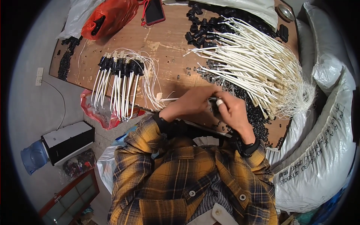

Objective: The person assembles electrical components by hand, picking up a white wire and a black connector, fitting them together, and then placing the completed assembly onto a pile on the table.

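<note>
My left hand (193,100) and my right hand (233,111) meet over the front edge of the table, fingers pinched together. A white rod (170,99) sticks out to the left from under my left hand, which is closed on it. My right thumb wears a white wrap (219,102); what the right fingers pinch is hidden. To the right lies a big bundle of white rods (243,56) with thin white strands (302,93) at their ends. On the left, several white rods (123,93) fitted with black plastic fittings (120,67) lie in a row, ends overhanging the edge.
Black plastic fittings (202,28) are heaped at the back, and small dark pieces (258,125) cover the right front of the wooden table (165,56). A red plastic bag (108,20) and a phone (154,13) lie at the back. Stuffed white sacks (318,150) stand at the right.
</note>
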`<action>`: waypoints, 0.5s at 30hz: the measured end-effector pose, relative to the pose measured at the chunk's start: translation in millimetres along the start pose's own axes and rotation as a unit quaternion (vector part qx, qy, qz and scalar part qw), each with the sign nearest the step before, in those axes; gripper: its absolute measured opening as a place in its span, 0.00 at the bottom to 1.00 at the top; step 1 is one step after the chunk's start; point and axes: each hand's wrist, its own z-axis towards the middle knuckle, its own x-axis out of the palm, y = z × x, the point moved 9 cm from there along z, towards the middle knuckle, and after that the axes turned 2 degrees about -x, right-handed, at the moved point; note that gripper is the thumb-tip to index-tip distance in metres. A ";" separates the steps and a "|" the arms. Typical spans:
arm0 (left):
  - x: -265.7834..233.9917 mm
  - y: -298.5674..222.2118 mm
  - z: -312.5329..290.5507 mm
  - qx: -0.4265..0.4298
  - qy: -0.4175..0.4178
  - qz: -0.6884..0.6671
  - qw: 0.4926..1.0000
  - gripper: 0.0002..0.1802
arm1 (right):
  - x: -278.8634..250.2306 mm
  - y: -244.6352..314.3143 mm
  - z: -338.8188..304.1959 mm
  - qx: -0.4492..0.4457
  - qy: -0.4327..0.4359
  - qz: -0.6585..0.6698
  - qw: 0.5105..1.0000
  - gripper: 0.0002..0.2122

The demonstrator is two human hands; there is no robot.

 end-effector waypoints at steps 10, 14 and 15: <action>-25.6 -10.2 -7.5 0.047 -0.120 -0.008 0.992 0.19 | 8.5 1.4 -2.4 -0.012 0.082 -0.056 0.995 0.08; -31.9 -25.9 -22.9 0.140 -0.182 0.060 0.972 0.15 | 5.2 9.6 -2.8 -0.044 0.029 0.126 0.991 0.08; -31.1 -28.2 -25.6 0.158 -0.186 0.058 0.968 0.15 | 6.0 8.4 -3.7 -0.046 0.029 0.127 0.990 0.08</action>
